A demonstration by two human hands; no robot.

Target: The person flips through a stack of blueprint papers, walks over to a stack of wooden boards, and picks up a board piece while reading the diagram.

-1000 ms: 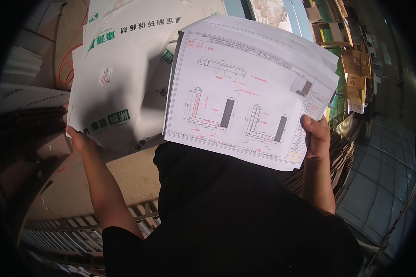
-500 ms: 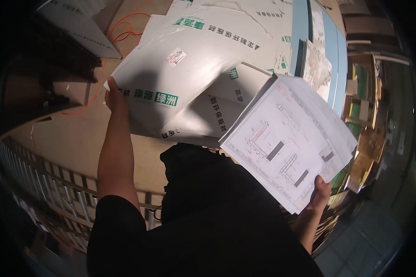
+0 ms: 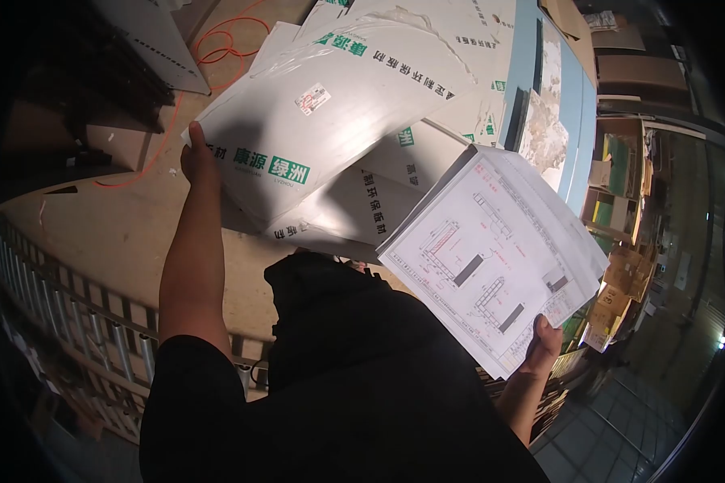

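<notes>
My left hand (image 3: 199, 155) grips the left edge of a white wrapped board (image 3: 346, 105) with green and black print and a small sticker. Its thumb shows at the edge, and the other fingers are hidden. At the right, my right hand (image 3: 546, 342) holds a stack of paper sheets (image 3: 491, 258) by the lower right edge, thumb on top. Line drawings with red notes cover the tilted top sheet. The papers overlap a second printed board (image 3: 379, 201), which lies partly under the first.
An orange hose (image 3: 217, 50) curls on the floor at the upper left. A roller conveyor (image 3: 80, 314) runs along the lower left. Light blue boards (image 3: 576, 105) stand behind the papers. Cardboard pieces (image 3: 612, 298) are at the right, with dark panels at the upper left.
The view has swung left. The papers have moved down and right relative to my body and turned clockwise, uncovering more of the boards. Both hands keep their holds.
</notes>
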